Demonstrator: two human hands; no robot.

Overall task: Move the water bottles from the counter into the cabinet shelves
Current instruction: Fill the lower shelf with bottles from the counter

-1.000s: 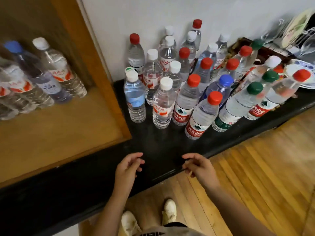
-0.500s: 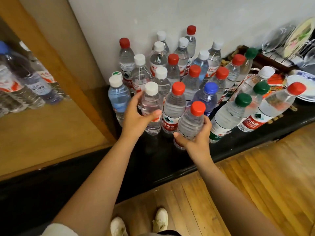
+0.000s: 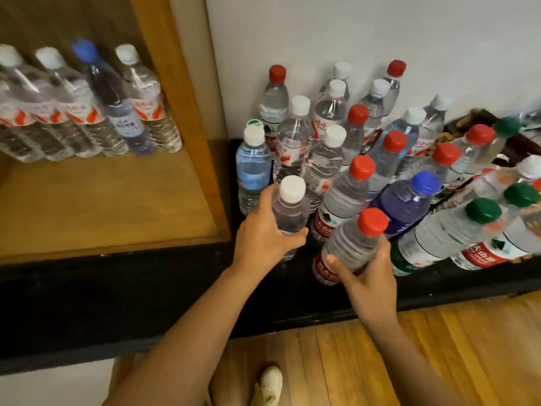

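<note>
both hands gripping bottles at the front of the counter cluster

the left hand [image 3: 265,237] wraps a clear plastic white-capped bottle [image 3: 289,213]; the right hand [image 3: 367,271] curls round a clear red-capped bottle with a red label [image 3: 348,247], tilted. both are over the black counter [image 3: 175,288], beside the other crowded bottles [image 3: 366,159]. five bottles stand on the wooden cabinet shelf [image 3: 102,206] to the left.

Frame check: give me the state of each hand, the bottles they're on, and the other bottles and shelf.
Left hand: grips the white-capped bottle.
Right hand: grips the red-capped bottle, tilted.
Blue-capped bottle: capped, on the counter.
Green-capped bottle: capped, on the counter.
Cabinet shelf: open, a row of capped bottles at its back.
</note>
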